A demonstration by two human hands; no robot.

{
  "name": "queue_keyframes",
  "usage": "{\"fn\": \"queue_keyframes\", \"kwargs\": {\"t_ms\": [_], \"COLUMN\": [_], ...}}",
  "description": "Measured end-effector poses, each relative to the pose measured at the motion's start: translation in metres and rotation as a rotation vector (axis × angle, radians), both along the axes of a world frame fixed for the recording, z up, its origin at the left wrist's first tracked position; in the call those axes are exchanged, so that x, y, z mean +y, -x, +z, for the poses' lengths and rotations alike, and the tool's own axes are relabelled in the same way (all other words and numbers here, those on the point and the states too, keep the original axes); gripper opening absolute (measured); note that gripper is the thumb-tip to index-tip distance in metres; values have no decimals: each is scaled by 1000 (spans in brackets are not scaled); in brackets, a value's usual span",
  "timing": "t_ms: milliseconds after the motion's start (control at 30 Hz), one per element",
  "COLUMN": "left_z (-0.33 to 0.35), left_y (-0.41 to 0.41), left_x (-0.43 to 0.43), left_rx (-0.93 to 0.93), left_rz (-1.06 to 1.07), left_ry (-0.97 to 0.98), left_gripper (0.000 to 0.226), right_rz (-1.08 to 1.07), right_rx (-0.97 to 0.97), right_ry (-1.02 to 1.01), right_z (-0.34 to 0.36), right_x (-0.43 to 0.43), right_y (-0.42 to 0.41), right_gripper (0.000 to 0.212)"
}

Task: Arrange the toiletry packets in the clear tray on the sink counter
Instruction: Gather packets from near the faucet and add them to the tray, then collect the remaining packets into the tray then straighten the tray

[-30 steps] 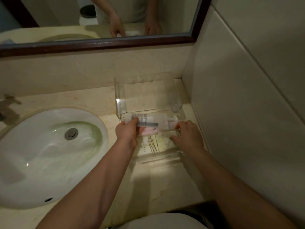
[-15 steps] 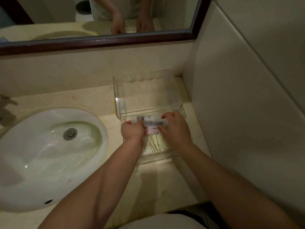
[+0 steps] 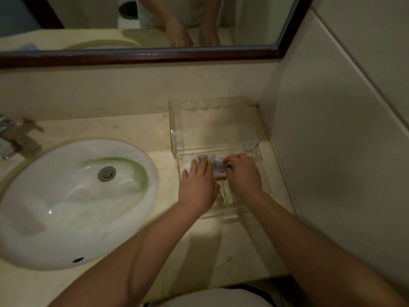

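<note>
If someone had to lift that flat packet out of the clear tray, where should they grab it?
Probably by its two short ends, from above. The toiletry packet lies flat, crosswise in the front part of the clear tray, whose upright walls block any sideways approach. The left hand and right hand already rest on it from above, towards opposite ends.

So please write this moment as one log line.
left hand: flat on packets | right hand: on packets | clear tray: front section | state: arranging
</note>
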State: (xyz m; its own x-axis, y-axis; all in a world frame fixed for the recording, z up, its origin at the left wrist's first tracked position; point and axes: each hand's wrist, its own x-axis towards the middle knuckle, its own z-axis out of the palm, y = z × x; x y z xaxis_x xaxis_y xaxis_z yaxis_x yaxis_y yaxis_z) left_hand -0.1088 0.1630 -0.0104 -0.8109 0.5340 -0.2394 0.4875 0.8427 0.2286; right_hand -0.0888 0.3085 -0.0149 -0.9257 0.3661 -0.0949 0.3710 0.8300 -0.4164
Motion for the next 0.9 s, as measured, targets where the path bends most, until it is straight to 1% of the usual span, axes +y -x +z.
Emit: {"fn": "queue_keyframes", "kwargs": {"t_ms": [67,133,267,333,433,500,567,667,700,767,900], "left_z": [1,4,16,22,31,34,35,31,32,34,39], "left_y": [1,6,10,7,2,-6,-18,-43,-48,-50,-29], "left_x": [-5,-8,-27,-53,-109,-159,-217,-300,-330,-365,-457], "left_rx": [1,-12,28,36,33,42,47,30,38,21,78], "left_rz": [-49,-62,4,73,252,450,655,886,949,1036,1164], "left_ry": [16,-32,-280,-358,-410,-397,-396,-398,-403,-428,-458], "left_gripper": [69,67,57,54,51,48,48,54,54,53,49], "right_rz": [8,23,32,103,213,331,449,617,664,711,821], "right_rx": [-17,-32,2,58,145,167,154,88,70,33,-9], "right_ry": [-25,-55,-114,-114,-7,81,145,195,204,211,190], "right_z": [2,4,9,14,21,25,26,25,27,30,36], "right_x": [-5,-9,-29,-51,-102,-146,-190,-251,-276,-302,-387], "right_y": [-2,-4,-6,-2,9,17,24,32,35,38,67], "right_gripper": [29,32,41,49,41,40,41,44,46,48,49]}}
